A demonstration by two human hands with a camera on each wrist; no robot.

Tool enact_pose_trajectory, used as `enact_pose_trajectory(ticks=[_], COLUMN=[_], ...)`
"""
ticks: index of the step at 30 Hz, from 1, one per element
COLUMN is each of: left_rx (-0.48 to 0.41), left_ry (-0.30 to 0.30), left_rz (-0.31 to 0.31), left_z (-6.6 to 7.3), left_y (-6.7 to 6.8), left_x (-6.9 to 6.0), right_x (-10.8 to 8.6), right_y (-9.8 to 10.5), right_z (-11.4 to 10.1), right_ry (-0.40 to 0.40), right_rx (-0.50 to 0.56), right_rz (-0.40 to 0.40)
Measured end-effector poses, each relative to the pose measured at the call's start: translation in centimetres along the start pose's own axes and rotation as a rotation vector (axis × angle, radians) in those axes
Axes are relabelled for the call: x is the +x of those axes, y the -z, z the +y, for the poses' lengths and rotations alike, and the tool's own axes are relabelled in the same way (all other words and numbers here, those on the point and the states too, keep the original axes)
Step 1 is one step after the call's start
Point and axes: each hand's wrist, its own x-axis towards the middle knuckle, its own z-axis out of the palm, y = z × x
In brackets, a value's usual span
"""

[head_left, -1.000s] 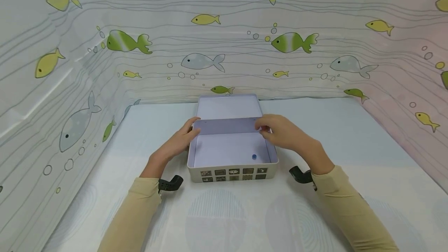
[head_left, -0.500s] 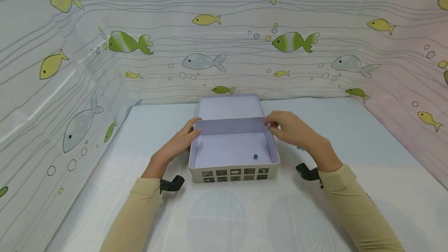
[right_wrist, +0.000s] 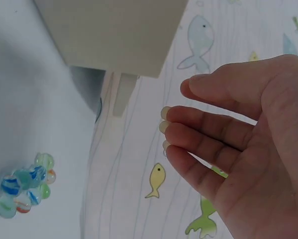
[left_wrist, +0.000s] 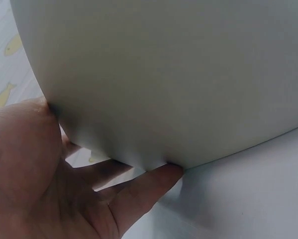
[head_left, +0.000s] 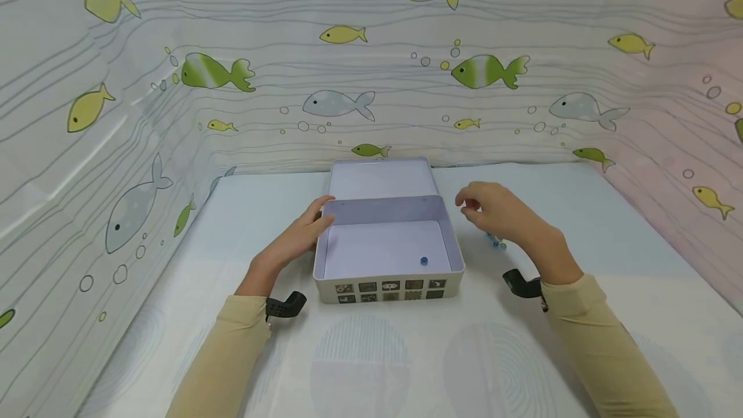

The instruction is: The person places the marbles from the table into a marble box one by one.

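A white tin box [head_left: 389, 288] with small square pictures along its front stands on the table, its lid [head_left: 381, 177] tilted back behind it. Inside, toward the front right, lies a small blue marble [head_left: 424, 261]. My left hand [head_left: 303, 232] grips the box's left wall near the back corner, thumb at the rim; the left wrist view shows its fingers [left_wrist: 148, 191] against the pale wall. To the right of the box, my right hand [head_left: 496, 210] is held in the air, fingers loosely bent and holding nothing. Several glass marbles [right_wrist: 27, 184] lie together on the table below it.
The pale tablecloth [head_left: 371, 360] covers the table. A fish-patterned sheet [head_left: 278, 50] rises at the back and along both sides, close behind the lid. Black wrist cameras [head_left: 286, 305] sit on both wrists.
My right hand has moved right, from above the box's back right corner to beside the box. The marbles on the table have come into sight beneath it. My left hand stays put.
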Motion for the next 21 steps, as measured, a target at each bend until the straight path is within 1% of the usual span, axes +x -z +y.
enact_pose_trajectory(ticks=[4, 9, 15, 17, 21], left_rx=[0.005, 0.001, -0.005, -0.002, 0.006], left_ry=[0.013, 0.021, 0.02, 0.016, 0.012], left_rz=[0.001, 0.0, 0.0, -0.001, -0.003], left_z=[0.0, 0.0, 0.0, 0.0, 0.1], left_y=[0.0, 0.0, 0.1, 0.1, 0.1], left_x=[0.0, -0.1, 0.0, 0.0, 0.0], right_x=[-0.3, -0.4, -0.4, -0.5, -0.8], right_y=[0.0, 0.0, 0.1, 0.2, 0.3], right_z=[0.6, 1.4, 2.1, 2.3, 2.9], right_ry=[-0.025, -0.051, -0.062, -0.078, -0.134], right_rx=[-0.01, -0.024, -0.011, -0.001, 0.005], right_rz=[-0.027, -0.028, -0.042, -0.057, -0.099])
